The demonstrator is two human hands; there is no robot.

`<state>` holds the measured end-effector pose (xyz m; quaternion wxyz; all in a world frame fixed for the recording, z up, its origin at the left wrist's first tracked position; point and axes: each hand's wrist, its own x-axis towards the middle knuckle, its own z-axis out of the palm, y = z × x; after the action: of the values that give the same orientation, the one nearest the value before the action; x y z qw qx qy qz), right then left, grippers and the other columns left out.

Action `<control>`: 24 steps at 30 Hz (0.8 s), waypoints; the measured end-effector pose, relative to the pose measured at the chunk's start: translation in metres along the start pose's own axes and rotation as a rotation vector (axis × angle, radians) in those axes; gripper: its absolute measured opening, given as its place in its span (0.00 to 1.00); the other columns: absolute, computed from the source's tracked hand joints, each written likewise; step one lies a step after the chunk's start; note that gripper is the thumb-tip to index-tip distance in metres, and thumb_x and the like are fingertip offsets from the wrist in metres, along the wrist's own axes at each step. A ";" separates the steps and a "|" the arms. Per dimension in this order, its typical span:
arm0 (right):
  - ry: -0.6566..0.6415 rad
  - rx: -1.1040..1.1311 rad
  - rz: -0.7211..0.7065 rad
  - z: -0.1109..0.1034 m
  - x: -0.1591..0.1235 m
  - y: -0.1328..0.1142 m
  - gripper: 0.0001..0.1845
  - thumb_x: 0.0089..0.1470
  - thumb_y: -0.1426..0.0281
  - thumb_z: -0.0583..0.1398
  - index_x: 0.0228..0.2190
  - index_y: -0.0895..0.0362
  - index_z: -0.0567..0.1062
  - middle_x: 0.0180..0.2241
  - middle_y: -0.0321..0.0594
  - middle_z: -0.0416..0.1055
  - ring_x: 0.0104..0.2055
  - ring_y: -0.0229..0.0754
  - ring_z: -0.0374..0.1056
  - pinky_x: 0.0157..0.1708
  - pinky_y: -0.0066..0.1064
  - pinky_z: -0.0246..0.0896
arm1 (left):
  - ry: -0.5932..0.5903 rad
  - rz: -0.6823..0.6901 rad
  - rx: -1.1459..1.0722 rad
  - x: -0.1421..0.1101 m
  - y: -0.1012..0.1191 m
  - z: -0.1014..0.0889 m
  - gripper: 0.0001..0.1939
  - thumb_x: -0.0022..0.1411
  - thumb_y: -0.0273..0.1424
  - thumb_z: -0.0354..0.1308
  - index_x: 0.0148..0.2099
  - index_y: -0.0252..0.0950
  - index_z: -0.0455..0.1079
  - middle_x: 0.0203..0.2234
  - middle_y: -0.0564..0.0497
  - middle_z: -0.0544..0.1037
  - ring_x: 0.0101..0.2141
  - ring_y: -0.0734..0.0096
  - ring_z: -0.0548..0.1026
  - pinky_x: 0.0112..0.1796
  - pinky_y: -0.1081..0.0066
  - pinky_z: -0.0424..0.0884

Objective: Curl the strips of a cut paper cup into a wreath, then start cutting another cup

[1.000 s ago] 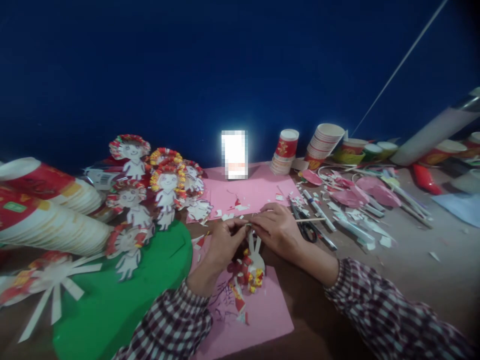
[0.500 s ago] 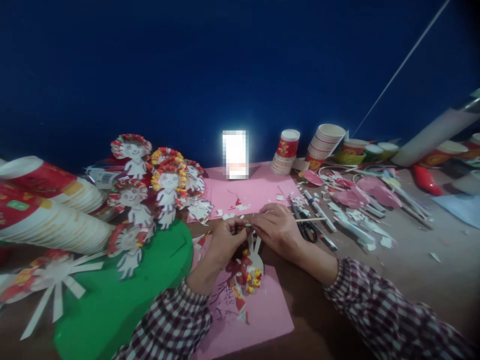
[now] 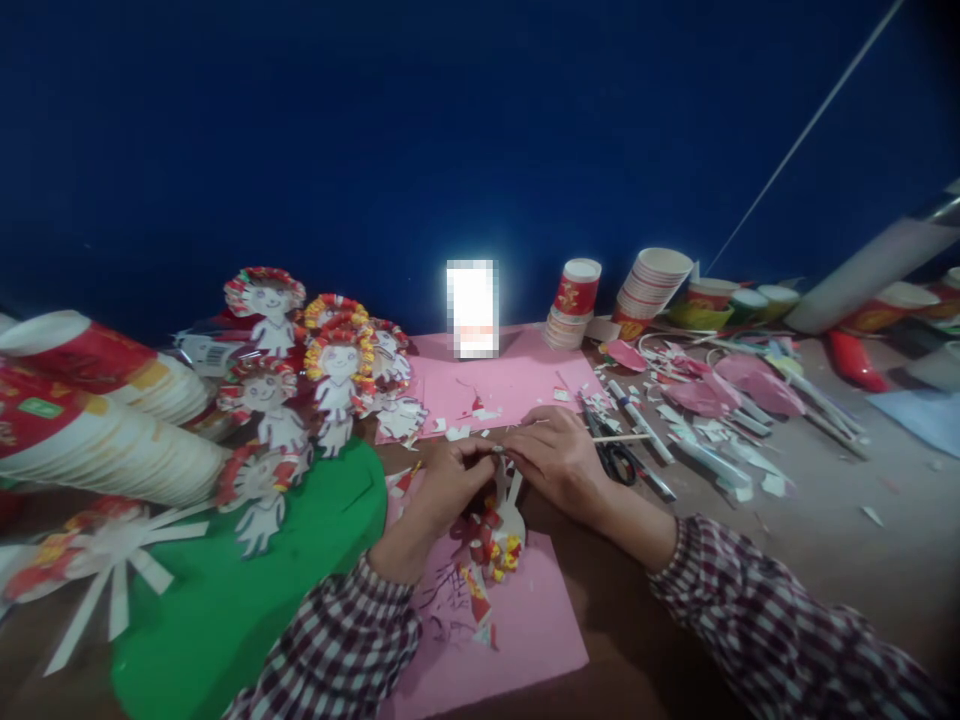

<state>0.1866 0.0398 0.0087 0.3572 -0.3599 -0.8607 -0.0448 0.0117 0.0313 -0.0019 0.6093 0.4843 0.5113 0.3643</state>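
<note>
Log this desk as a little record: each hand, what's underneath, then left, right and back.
Left hand: pinching a strip of the paper craft
Right hand: at the same strip, grip hidden
Underneath: pink sheet
Left: paper dolls, green mat, slanted cup stack
Right: scissors, marker, pink scraps
Back: blue backdrop, more cups

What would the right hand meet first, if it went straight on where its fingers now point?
Most likely the left hand, whose fingertips lie just ahead of the right hand; whether they already touch is unclear.
</note>
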 end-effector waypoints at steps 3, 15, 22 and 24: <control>-0.010 -0.007 -0.004 0.000 -0.001 0.000 0.06 0.56 0.70 0.57 0.35 0.54 0.75 0.31 0.37 0.75 0.41 0.43 0.63 0.43 0.36 0.56 | 0.005 0.077 0.023 0.001 0.000 0.000 0.11 0.53 0.36 0.58 0.29 0.32 0.73 0.19 0.53 0.71 0.20 0.77 0.66 0.22 0.77 0.62; -0.020 -0.016 0.029 0.002 -0.001 -0.001 0.05 0.56 0.71 0.57 0.33 0.54 0.75 0.31 0.38 0.75 0.41 0.43 0.63 0.44 0.37 0.56 | 0.058 0.160 0.159 0.002 0.003 0.000 0.14 0.55 0.38 0.57 0.33 0.33 0.77 0.21 0.52 0.74 0.22 0.75 0.67 0.22 0.77 0.60; 0.006 -0.016 0.041 0.002 0.000 0.000 0.06 0.55 0.71 0.58 0.35 0.54 0.75 0.33 0.37 0.76 0.42 0.44 0.64 0.44 0.38 0.56 | 0.066 0.137 0.105 0.000 -0.001 -0.001 0.14 0.54 0.37 0.58 0.38 0.33 0.77 0.21 0.52 0.74 0.21 0.76 0.67 0.23 0.76 0.63; 0.001 -0.019 0.044 0.002 0.000 0.000 0.06 0.55 0.71 0.58 0.36 0.54 0.75 0.33 0.37 0.76 0.42 0.44 0.64 0.44 0.38 0.56 | 0.053 0.110 0.077 0.000 -0.001 0.000 0.15 0.54 0.38 0.58 0.39 0.32 0.76 0.20 0.53 0.72 0.19 0.77 0.66 0.21 0.76 0.63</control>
<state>0.1855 0.0399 0.0075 0.3554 -0.3820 -0.8519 -0.0453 0.0117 0.0310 -0.0030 0.5556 0.5249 0.5135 0.3899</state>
